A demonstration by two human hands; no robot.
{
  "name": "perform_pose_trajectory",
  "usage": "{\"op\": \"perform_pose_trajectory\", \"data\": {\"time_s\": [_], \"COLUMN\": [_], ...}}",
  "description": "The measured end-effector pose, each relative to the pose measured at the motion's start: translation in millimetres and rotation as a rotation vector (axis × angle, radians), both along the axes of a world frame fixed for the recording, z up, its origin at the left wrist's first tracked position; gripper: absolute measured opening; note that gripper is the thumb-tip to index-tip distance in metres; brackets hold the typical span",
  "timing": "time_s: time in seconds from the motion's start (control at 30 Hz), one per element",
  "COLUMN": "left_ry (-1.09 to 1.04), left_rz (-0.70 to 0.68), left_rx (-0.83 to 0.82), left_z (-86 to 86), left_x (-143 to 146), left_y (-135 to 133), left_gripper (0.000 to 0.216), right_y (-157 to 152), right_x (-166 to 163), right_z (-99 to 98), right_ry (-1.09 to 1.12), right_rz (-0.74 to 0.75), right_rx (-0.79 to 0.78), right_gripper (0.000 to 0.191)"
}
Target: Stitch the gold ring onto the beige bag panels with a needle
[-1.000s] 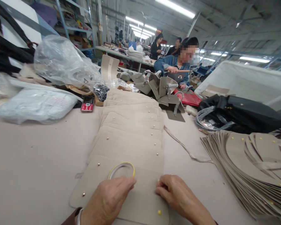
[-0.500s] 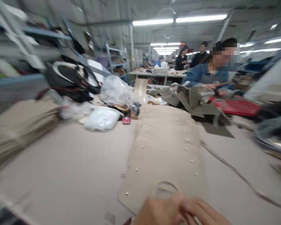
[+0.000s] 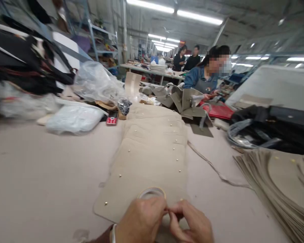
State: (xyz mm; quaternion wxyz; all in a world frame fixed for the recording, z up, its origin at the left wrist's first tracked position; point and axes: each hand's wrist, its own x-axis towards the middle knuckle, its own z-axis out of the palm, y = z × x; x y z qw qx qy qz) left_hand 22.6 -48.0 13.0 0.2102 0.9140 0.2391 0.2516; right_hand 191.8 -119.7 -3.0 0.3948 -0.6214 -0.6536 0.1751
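My left hand (image 3: 142, 216) is closed around a roll of tape (image 3: 154, 189), a pale ring with a yellowish edge that shows above the fingers. My right hand (image 3: 192, 221) is pinched close beside it, fingertips nearly touching the left ones. What sits between the right fingertips is too small to make out. Beneath both hands lies a row of overlapping beige fabric pieces (image 3: 149, 165), running away from me, with small metal studs along both sides.
At right lie a fanned stack of beige pieces (image 3: 283, 182) and a black bag (image 3: 276, 128). A thin strip (image 3: 212, 167) rests on the table. Plastic bags (image 3: 96, 81) and a red-and-black phone-like item (image 3: 112, 118) sit at left. Across the table a co-worker (image 3: 199, 77) handles something.
The view has swung right, bringing the fanned stack into sight and shifting the beige row left. My hands have come up more clearly into view, still together at the tape roll.
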Motion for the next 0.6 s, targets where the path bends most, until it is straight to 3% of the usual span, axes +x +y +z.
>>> {"op": "perform_pose_trajectory", "data": {"time_s": [0.13, 0.27, 0.37, 0.47, 0.6], "left_ry": [-0.172, -0.240, 0.032, 0.329, 0.392], "left_rz": [-0.042, -0.049, 0.073, 0.096, 0.058], "left_rx": [0.143, 0.228, 0.221, 0.192, 0.065], "left_z": [6.1, 8.7, 4.7, -1.6, -7.2], "left_x": [12.8, 26.2, 32.1, 36.0, 36.4], "left_y": [-0.5, 4.5, 22.9, 38.4, 37.6], "left_gripper": [0.030, 0.024, 0.018, 0.014, 0.012], "right_y": [5.2, 17.6, 27.0, 37.4, 47.3], "right_x": [-1.7, 26.2, 54.6, 68.0, 70.1], "right_z": [5.1, 11.0, 15.1, 12.9, 5.0], "right_ry": [0.316, 0.488, 0.516, 0.557, 0.598], "right_rz": [-0.273, -0.369, -0.350, -0.306, -0.275], "right_rx": [-0.246, -0.356, -0.372, -0.434, -0.552], "right_gripper": [0.026, 0.033, 0.037, 0.041, 0.040]}}
